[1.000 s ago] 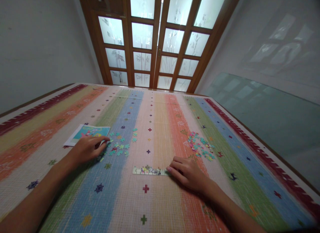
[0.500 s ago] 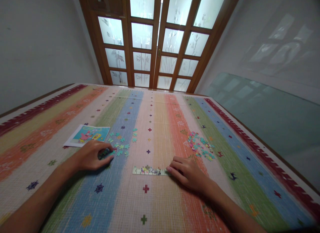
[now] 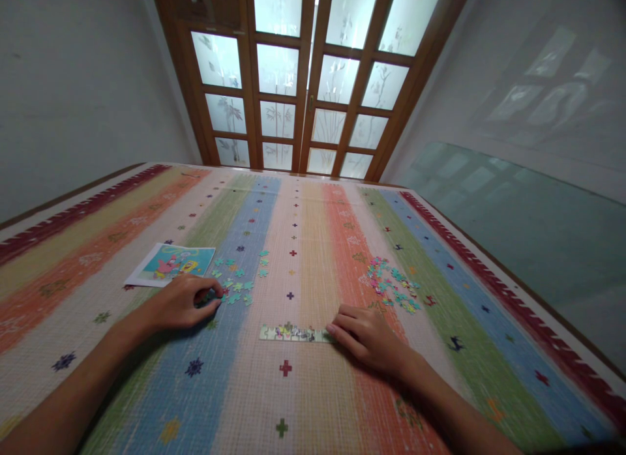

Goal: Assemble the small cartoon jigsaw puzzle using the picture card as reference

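My left hand (image 3: 188,303) is curled at the left edge of a loose group of teal puzzle pieces (image 3: 238,287). Its thumb and forefinger pinch close together on a puzzle piece (image 3: 223,298), mostly hidden by the fingertips. Near the middle of the table lies a narrow strip of joined puzzle pieces (image 3: 291,333), pale green with a coloured picture along it. The fingertips of my right hand (image 3: 366,336) are closed together on the right end of this strip and cover it. Just behind my left hand is the reference picture (image 3: 178,263), showing pink and yellow cartoon figures on teal.
A second heap of pink and teal puzzle pieces (image 3: 391,284) lies beyond my right hand. Striped cloth (image 3: 254,403) covers the table. Wooden doors with frosted panes (image 3: 278,119) stand past the far edge, and a pale glass panel (image 3: 518,214) leans at the right.
My left thumb and forefinger have drawn closer together at the edge of the teal pieces. My right hand and the strip have stayed in place.
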Demonstrator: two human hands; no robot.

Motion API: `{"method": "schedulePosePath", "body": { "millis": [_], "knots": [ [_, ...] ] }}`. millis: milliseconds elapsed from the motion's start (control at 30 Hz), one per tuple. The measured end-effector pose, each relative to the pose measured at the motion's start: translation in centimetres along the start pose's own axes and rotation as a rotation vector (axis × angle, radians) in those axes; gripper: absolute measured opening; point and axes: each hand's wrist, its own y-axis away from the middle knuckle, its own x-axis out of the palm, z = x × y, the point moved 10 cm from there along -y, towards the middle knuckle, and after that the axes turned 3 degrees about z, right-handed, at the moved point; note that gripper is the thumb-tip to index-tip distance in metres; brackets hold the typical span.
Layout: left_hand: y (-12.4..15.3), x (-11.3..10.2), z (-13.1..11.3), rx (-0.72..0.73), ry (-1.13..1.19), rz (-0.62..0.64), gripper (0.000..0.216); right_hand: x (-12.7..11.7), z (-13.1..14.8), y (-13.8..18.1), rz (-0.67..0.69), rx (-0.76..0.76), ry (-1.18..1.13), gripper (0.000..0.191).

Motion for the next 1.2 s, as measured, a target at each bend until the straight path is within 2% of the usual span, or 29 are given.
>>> {"method": "schedulePosePath", "body": {
  "millis": [567, 800, 967, 1200],
  "knots": [
    [0.0, -0.3, 0.5, -0.047, 0.024, 0.035, 0.024, 0.0, 0.0, 0.0, 0.012, 0.002, 0.0, 0.046],
    [-0.2, -1.7, -1.2, 0.047, 0.079, -0.053, 0.022, -0.1, 0.0, 0.0, -0.002, -0.01, 0.007, 0.048],
    [-0.4, -2.7, -0.5, -0.03, 0.224, -0.101, 0.025, -0.4, 0.0, -0.1, -0.037, -0.024, 0.013, 0.046],
    [-1.3, -2.5, -0.5, -0.119, 0.376, -0.17, 0.036, -0.9, -0.6, -0.5, -0.072, 0.015, -0.045, 0.044]
  ]
}}
